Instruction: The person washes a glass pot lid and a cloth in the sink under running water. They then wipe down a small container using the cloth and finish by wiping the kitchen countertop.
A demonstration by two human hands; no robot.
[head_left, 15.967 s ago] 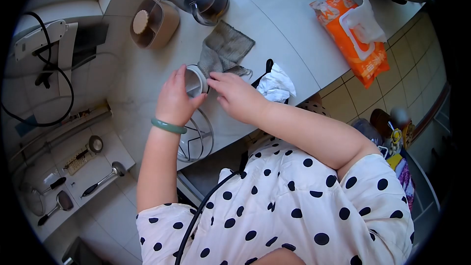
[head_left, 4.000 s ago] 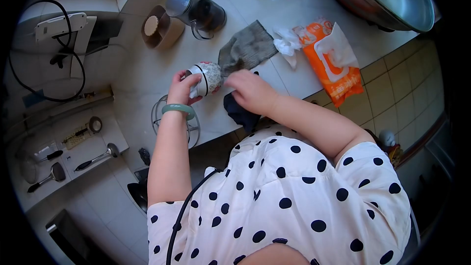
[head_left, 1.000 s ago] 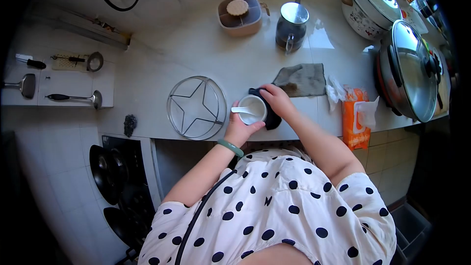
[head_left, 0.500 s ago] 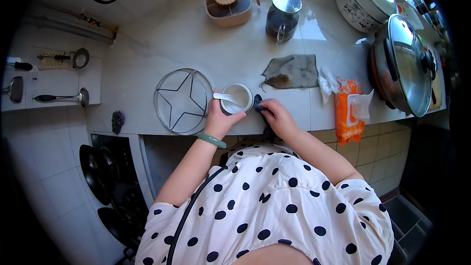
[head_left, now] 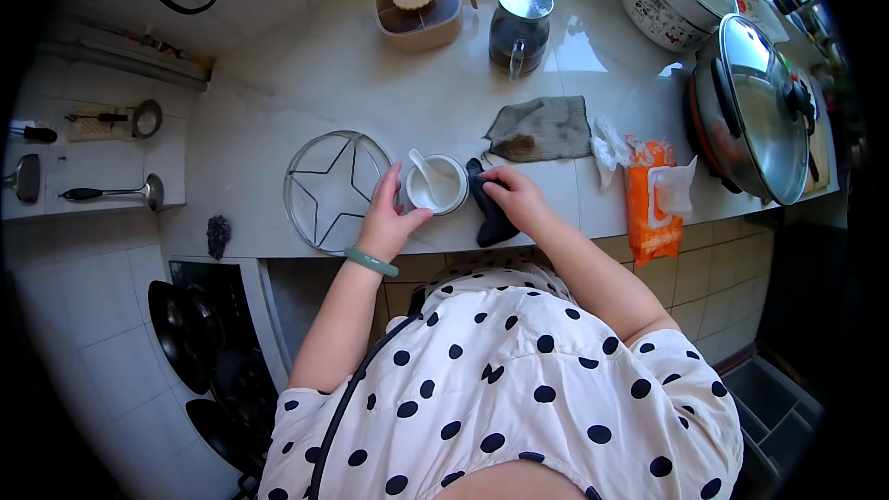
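Note:
A white cup [head_left: 451, 187] stands on the counter near its front edge, with a white spoon [head_left: 425, 169] leaning inside it. Beside the cup's left side is my left hand [head_left: 387, 219], its fingers spread and nothing gripped in them. My right hand [head_left: 515, 197] pinches a dark cloth [head_left: 491, 217], which lies at the counter edge just right of the cup. A grey, stained cloth [head_left: 540, 130] lies flat behind my right hand. Left of my left hand is a round metal rack [head_left: 318, 171] with a star-shaped frame.
An orange wipes packet [head_left: 654, 204] lies at the right front edge beside crumpled white tissue [head_left: 607, 150]. Behind are a divided box [head_left: 419, 35] and a glass jug [head_left: 520, 26]. A lidded pan [head_left: 761, 120] and a white pot [head_left: 669, 2] stand at the right.
My left hand has opened and drawn away from the cup. The spoon handle now points up and back instead of left. The dark cloth lies more spread out beside the cup.

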